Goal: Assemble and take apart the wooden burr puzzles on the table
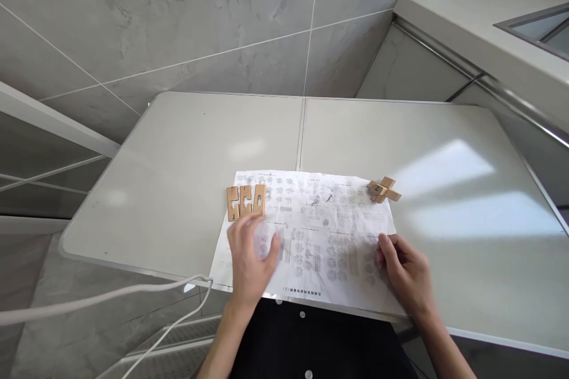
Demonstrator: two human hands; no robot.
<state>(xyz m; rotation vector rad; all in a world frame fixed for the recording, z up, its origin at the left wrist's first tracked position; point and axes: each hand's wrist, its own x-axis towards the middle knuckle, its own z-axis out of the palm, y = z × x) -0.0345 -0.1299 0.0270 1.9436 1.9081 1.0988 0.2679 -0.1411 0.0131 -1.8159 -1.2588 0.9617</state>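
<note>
Three wooden pieces (242, 202) lie just beyond the left hand (249, 260), loosely spread over printed paper (302, 240); whether the curled right hand (405, 272) grips anything is unclear.

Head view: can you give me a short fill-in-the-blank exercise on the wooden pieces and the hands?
1. The flat wooden pieces lying side by side number ____.
2. As seen by the camera, the one with an oval hole is at the row's ____ end.
3. The hand nearer this row is the person's ____ one.
4. The crossed wooden pieces overlap the printed sheet's upper-right ____.

Missing words: three; right; left; corner.
</note>
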